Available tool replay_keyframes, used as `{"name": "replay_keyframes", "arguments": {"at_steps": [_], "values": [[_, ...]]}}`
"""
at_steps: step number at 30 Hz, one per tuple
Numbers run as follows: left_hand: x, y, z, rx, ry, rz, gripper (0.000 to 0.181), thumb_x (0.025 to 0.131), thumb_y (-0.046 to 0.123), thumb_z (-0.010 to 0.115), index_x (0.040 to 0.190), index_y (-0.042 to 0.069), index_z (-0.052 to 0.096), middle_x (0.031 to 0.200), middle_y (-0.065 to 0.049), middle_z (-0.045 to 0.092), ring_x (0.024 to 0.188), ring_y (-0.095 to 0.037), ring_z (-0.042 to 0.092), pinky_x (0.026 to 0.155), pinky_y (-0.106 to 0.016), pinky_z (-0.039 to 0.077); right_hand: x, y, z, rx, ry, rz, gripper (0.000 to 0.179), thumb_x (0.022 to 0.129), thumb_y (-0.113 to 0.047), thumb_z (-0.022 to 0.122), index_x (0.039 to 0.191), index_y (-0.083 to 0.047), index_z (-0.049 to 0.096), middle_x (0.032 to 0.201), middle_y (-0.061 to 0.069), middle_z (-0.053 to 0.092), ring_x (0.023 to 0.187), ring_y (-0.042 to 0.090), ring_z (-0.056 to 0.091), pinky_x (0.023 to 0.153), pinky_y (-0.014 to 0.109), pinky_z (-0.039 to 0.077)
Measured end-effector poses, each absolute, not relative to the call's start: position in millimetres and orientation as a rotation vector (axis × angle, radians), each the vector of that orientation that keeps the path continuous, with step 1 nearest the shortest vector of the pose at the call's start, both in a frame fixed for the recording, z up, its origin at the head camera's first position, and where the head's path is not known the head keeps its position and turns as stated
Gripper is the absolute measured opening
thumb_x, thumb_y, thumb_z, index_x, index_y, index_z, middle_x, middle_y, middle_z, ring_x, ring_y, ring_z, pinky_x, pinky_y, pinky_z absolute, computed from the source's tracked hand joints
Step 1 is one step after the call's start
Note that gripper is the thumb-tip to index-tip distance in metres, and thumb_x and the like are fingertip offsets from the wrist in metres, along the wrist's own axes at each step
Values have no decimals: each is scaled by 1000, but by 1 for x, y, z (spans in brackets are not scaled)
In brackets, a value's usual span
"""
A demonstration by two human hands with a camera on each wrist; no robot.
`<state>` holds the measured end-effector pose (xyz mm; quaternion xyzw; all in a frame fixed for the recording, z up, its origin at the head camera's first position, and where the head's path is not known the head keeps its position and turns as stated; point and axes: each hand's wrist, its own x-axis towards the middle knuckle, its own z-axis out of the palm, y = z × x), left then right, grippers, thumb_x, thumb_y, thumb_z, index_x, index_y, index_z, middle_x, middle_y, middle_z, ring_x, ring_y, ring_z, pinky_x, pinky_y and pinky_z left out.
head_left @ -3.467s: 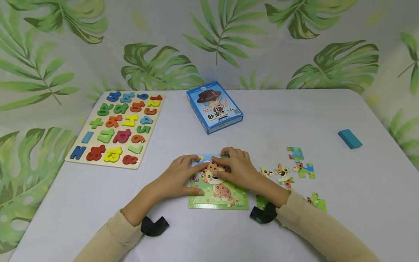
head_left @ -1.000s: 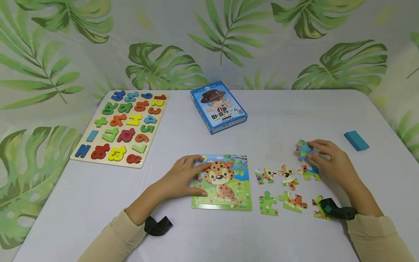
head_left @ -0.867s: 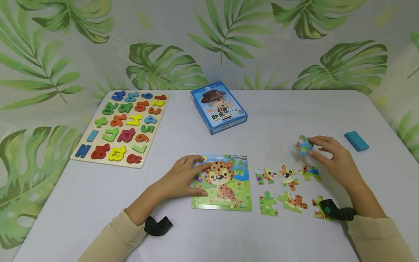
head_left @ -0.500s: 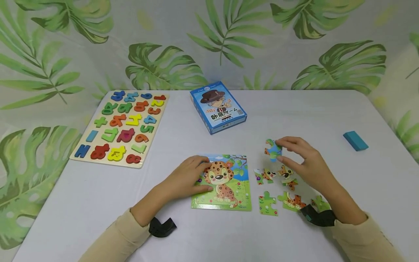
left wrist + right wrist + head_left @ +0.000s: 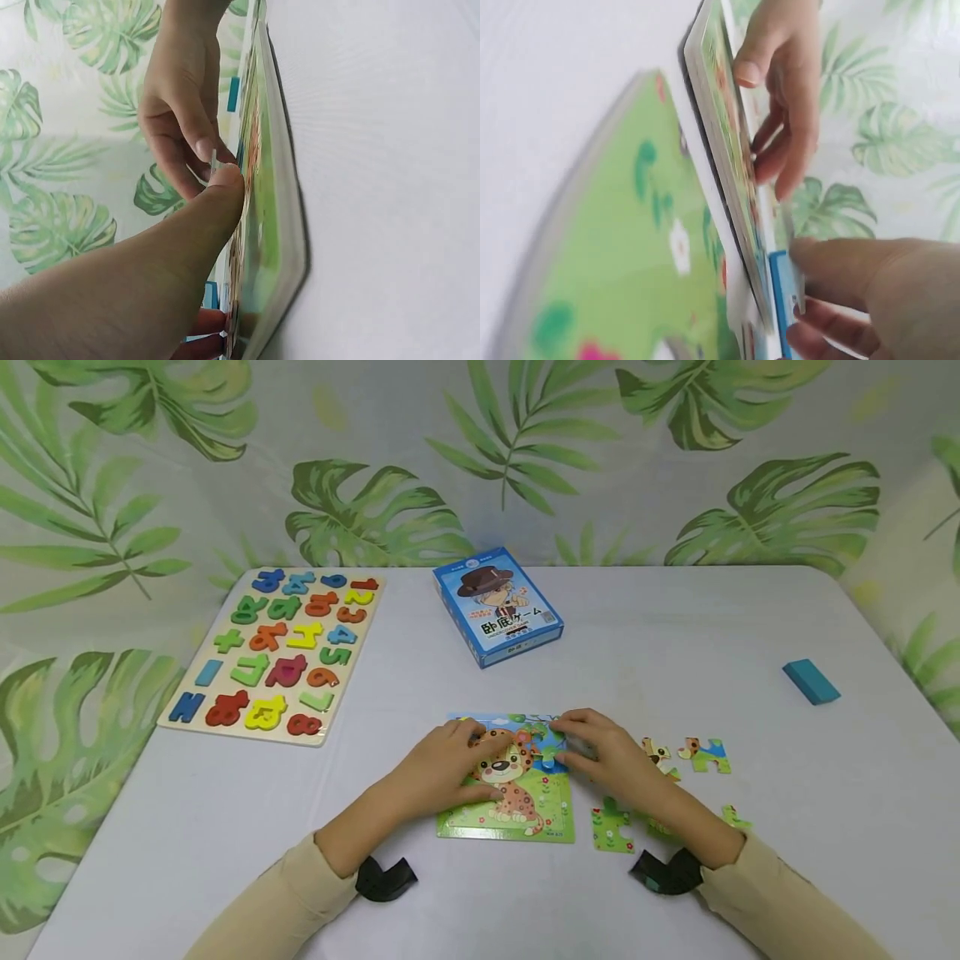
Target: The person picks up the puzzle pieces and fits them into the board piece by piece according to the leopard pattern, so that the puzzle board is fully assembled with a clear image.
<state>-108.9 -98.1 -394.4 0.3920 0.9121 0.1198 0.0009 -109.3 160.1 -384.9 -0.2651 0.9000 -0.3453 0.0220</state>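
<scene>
In the head view a leopard puzzle board (image 5: 465,822) lies flat on the table. My right hand (image 5: 618,764) pinches a blue-and-green puzzle piece (image 5: 550,752) between thumb and fingers, over the board's upper right part. The right wrist view shows this piece (image 5: 800,279) edge-on and tilted against the board. My left hand (image 5: 438,772) rests over the board's left side, its thumb and fingers spread across the leopard picture. Several loose pieces, among them a green one (image 5: 612,828) and one with an orange-spotted part (image 5: 705,754), lie right of the board, partly behind my right arm.
A wooden number board (image 5: 258,664) with colourful digits lies at the far left. Behind the puzzle board stands a blue card-game box (image 5: 498,606). A teal block (image 5: 812,682) sits at the right. A leaf-patterned cloth (image 5: 600,460) hangs along the table's back edge.
My right hand left the board, took the blue-and-green puzzle piece from the loose pieces, and carried it left over the board. My left hand has slid slightly right across the board.
</scene>
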Motion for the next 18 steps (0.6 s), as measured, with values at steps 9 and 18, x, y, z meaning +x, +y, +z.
{"name": "replay_keyframes", "arguments": {"at_steps": [9,18], "values": [[-105,-87,-391,1277,2907,161,72,77,69,44,138,33,35,100,-9,45,86,-20,41,67,-32,39,-116,149,-388,-890,2822,-900,40,84,-14,64,122,-3,56,120,12,50,112,28,43,91,44,38],[-102,-81,-389,1219,2945,58,61,81,66,41,134,35,42,111,-11,45,98,-26,44,72,-34,40,-117,145,-385,-942,2856,-707,46,82,-21,66,122,-1,55,121,14,49,109,29,44,90,44,38]]}}
